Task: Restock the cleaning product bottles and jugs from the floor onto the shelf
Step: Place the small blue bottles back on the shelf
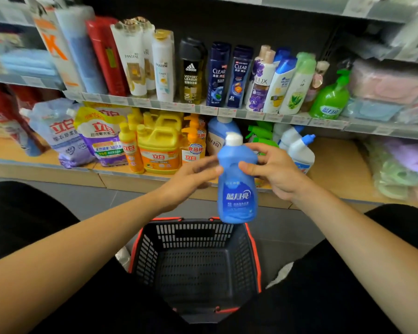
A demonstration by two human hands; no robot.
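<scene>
A blue bottle (237, 189) with a white cap hangs upright in the air above the black basket (196, 261) on the floor. My right hand (273, 169) grips its narrow neck from the right. My left hand (193, 174) touches the neck from the left, fingers curled around it. The bottle is in front of the low wooden shelf (338, 162), level with the products on it. The basket has orange trim and looks empty inside.
The low shelf holds purple refill pouches (65, 133), yellow jugs (159, 145), orange bottles, a blue-white jug (221, 131), green sprayers and a white bottle with a blue cap (301, 153). Bare wood shows right of that bottle. Shampoo bottles fill the shelf above.
</scene>
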